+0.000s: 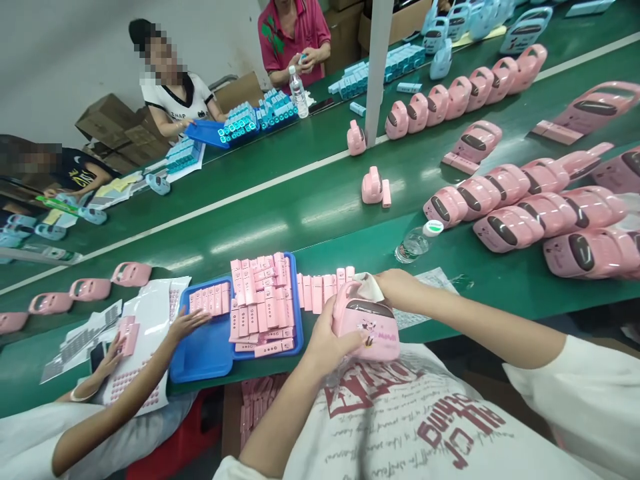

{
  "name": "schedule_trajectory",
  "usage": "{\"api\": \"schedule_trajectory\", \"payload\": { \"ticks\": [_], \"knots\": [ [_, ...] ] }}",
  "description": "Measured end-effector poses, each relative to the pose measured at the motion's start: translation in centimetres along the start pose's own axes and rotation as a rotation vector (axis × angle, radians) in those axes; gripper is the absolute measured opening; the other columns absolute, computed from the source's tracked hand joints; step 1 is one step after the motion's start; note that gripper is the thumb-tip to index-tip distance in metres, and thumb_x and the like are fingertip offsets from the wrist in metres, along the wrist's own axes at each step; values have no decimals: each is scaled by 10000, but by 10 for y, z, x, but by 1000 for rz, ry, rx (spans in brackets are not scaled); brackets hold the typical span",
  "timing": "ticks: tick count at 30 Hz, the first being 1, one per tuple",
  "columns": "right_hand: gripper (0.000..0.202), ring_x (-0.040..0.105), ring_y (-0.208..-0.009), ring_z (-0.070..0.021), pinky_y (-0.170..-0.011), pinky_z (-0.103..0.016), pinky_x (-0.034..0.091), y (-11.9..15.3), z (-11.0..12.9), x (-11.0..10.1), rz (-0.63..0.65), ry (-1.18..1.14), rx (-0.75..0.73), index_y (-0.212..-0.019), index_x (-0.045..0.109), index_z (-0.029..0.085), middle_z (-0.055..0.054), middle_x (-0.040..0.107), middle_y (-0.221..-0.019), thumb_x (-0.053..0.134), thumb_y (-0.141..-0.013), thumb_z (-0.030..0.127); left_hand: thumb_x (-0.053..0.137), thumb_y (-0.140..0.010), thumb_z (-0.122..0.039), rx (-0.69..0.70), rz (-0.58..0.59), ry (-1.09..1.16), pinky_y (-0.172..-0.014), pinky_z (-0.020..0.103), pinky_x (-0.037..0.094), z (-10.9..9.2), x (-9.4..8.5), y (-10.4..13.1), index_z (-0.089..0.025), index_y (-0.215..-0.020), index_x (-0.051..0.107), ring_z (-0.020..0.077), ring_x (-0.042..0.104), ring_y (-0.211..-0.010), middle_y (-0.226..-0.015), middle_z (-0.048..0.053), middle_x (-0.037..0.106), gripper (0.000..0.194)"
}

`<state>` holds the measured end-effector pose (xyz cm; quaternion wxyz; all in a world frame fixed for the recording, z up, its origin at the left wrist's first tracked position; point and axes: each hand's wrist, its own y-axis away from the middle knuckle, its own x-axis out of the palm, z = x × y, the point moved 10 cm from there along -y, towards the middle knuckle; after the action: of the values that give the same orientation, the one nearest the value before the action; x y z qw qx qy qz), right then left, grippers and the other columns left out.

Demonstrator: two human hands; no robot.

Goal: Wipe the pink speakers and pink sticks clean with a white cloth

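Close to my chest I hold a pink plastic housing (373, 327) with a carrying handle, a dark glossy window and a cartoon print. My left hand (327, 340) grips its left side, thumb across the front. At the top by the handle, my right hand (395, 287) is closed on a white cloth (369, 288) pressed against the housing; some fingers are hidden behind it. Just beyond stands a row of pink rectangular pieces (317, 291). Left of me, more pink pieces (263, 303) are stacked on a blue tray (297, 327).
A co-worker's hands (193, 323) reach over a second blue tray (200, 360) at left. A water bottle (417, 243) stands ahead. Rows of pink housings (510, 223) fill the right side of the green table (280, 220). Across it, people handle blue pieces (240, 123) beside a pole (377, 73).
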<state>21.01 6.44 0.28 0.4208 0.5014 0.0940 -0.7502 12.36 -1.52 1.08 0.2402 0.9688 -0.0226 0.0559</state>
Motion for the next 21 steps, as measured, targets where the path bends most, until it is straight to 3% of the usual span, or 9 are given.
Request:
{"api": "schedule_trajectory", "payload": {
  "ticks": [3, 5, 10, 12, 16, 21],
  "knots": [
    [211, 658, -722, -271, -552, -269, 384, -3, 1, -5, -15, 54, 44, -944, 634, 94, -172, 689, -804, 537, -807, 222, 716, -560, -208, 16, -17, 0, -771, 297, 461, -4, -1, -3, -176, -1186, 504, 216, 577, -905, -1008, 57, 628, 661],
    [249, 656, -717, -260, -563, -268, 397, -1, 2, -5, 8, 43, 5, -998, 616, 91, -151, 691, -793, 547, -807, 235, 732, -526, -234, 21, -49, 21, -718, 290, 468, -6, -9, -4, -167, -1132, 530, 210, 586, -844, -950, 51, 637, 642],
    [277, 639, -831, -159, -668, -216, 443, 10, 16, -10, -1, -205, -255, -1122, 550, 171, -60, 680, -993, 378, -911, 225, 742, -504, -260, 71, -80, 9, -767, 311, 467, -15, -21, 0, -166, -1133, 547, 242, 577, -913, -998, 63, 638, 666],
    [249, 642, -842, -176, -681, -225, 444, 5, 13, -9, -19, -198, -202, -1077, 577, 158, -76, 681, -987, 412, -895, 205, 735, -536, -258, 59, -86, -49, -797, 329, 466, -16, -18, 2, -173, -1192, 521, 252, 575, -941, -1039, 69, 632, 696],
    [222, 651, -837, -247, -666, -269, 437, -9, -1, -7, -48, 69, 55, -1013, 613, 114, -149, 685, -877, 474, -853, 181, 718, -586, -235, 66, -105, -196, -815, 335, 462, -23, -11, 2, -215, -1266, 489, 241, 579, -938, -1048, 49, 638, 717],
    [179, 654, -773, -237, -645, -269, 451, -10, 0, -2, -14, 31, -22, -910, 647, 139, -120, 689, -826, 549, -786, 223, 723, -524, -196, 75, -106, -77, -751, 315, 484, -24, -20, -5, -184, -1139, 577, 240, 594, -898, -999, 55, 655, 632]
  ]
}}
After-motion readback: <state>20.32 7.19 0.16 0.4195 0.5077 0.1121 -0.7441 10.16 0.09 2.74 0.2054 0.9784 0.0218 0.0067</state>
